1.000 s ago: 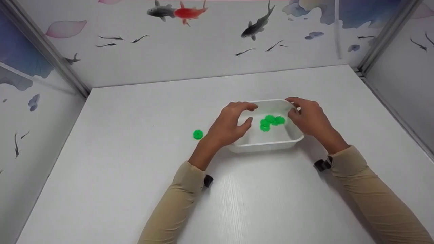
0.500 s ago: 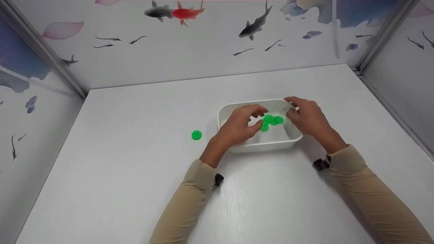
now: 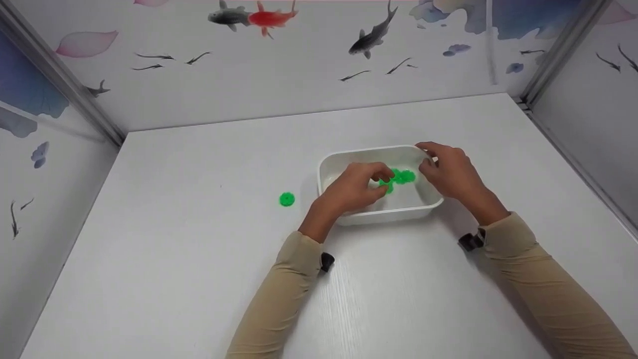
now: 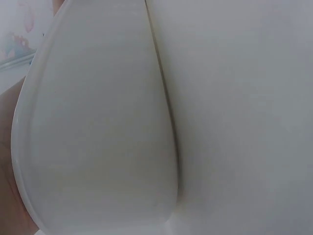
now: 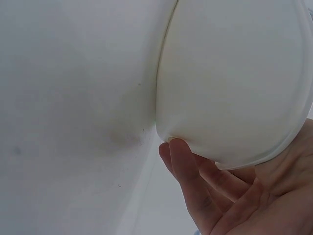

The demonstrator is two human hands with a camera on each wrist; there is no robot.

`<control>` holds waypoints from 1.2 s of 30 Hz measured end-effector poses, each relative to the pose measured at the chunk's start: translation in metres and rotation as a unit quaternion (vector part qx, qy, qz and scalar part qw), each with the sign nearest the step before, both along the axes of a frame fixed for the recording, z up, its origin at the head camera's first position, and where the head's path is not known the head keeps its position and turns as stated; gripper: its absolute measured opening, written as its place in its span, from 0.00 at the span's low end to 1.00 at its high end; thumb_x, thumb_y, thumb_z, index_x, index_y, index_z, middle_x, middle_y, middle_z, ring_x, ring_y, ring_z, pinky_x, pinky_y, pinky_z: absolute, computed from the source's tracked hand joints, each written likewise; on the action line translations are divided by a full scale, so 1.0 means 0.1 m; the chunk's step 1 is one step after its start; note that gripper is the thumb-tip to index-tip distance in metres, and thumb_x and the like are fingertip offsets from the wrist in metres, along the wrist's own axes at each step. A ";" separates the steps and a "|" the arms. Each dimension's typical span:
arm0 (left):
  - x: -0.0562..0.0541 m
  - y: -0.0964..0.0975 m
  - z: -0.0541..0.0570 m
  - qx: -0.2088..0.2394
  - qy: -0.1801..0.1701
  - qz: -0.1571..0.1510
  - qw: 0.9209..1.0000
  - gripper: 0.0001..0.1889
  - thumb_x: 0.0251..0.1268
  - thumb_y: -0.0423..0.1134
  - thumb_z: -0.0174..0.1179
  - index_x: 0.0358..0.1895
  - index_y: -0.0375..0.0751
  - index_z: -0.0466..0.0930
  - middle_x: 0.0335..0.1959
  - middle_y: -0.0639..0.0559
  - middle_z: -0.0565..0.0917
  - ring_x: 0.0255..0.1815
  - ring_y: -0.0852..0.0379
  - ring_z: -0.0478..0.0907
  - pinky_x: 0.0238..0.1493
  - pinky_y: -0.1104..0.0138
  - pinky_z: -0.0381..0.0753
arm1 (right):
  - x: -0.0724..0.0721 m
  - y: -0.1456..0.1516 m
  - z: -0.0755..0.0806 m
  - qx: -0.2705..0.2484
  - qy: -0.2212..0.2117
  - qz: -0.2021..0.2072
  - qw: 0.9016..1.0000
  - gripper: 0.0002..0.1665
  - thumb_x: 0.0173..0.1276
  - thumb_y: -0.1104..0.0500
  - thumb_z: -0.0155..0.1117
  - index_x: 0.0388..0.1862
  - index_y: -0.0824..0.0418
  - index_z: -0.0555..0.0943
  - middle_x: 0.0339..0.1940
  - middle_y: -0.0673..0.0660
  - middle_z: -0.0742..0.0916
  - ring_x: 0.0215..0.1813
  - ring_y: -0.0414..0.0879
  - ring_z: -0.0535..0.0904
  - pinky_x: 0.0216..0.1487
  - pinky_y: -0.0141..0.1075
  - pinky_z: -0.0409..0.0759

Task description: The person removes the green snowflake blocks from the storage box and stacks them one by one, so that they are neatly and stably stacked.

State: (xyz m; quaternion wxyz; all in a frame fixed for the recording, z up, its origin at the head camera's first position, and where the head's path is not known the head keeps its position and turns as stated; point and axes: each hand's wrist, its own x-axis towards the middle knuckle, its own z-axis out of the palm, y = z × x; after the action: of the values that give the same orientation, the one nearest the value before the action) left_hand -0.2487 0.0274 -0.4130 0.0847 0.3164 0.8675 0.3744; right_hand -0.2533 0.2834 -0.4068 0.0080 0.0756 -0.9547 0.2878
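Observation:
A white plastic tray [image 3: 384,213] stands on the table with several green flower-shaped discs [image 3: 406,176] clustered inside it. My left hand [image 3: 355,187] reaches over the tray's near left side. Its thumb and fingertips, a small distance apart, are down at the left discs, and green shows between them; I cannot tell whether they pinch one. My right hand [image 3: 451,172] grips the tray's right end, thumb inside and fingers outside. In the right wrist view, fingers [image 5: 183,161] press against the tray's outer wall [image 5: 230,83]. The left wrist view shows the outer wall [image 4: 102,112], with the fingertips hidden.
One more green disc [image 3: 286,199] lies on the white table [image 3: 199,239], left of the tray. Panels printed with fish and petals [image 3: 319,60] stand along the back and both sides of the table.
My left hand has moved right and into the tray, and its thumb and fingers have drawn closer together at the discs. My right hand keeps its grip on the tray.

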 end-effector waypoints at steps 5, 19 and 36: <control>0.00 0.02 -0.02 -0.056 -0.001 -0.001 0.998 0.20 0.78 0.37 0.64 0.68 0.41 0.84 0.66 0.50 0.87 0.69 0.53 0.81 0.75 0.62 0.78 | 0.00 0.00 0.00 0.004 0.003 -0.002 1.000 0.29 0.80 0.61 0.53 0.78 0.59 0.76 0.65 0.69 0.87 0.56 0.63 0.88 0.53 0.58 0.88; 0.03 0.05 -0.02 -0.109 0.033 0.014 0.993 0.15 0.73 0.32 0.65 0.58 0.45 0.92 0.58 0.53 0.91 0.58 0.58 0.83 0.67 0.64 0.83 | 0.00 -0.01 0.01 0.002 -0.010 -0.005 1.000 0.29 0.82 0.59 0.54 0.79 0.58 0.75 0.68 0.69 0.86 0.55 0.62 0.86 0.54 0.58 0.88; 0.06 0.04 -0.02 -0.113 0.039 0.020 0.993 0.17 0.71 0.36 0.71 0.61 0.44 0.89 0.55 0.50 0.89 0.56 0.56 0.83 0.63 0.63 0.85 | -0.02 0.03 -0.05 -0.003 0.005 0.006 1.000 0.30 0.81 0.59 0.52 0.79 0.59 0.75 0.67 0.69 0.86 0.54 0.62 0.89 0.50 0.56 0.89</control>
State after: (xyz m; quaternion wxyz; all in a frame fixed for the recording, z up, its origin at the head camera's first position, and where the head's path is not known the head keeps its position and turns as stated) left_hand -0.2429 0.0318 -0.4145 0.0789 0.3020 0.9130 0.2628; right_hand -0.2558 0.2862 -0.4117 0.0109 0.0829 -0.9534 0.2900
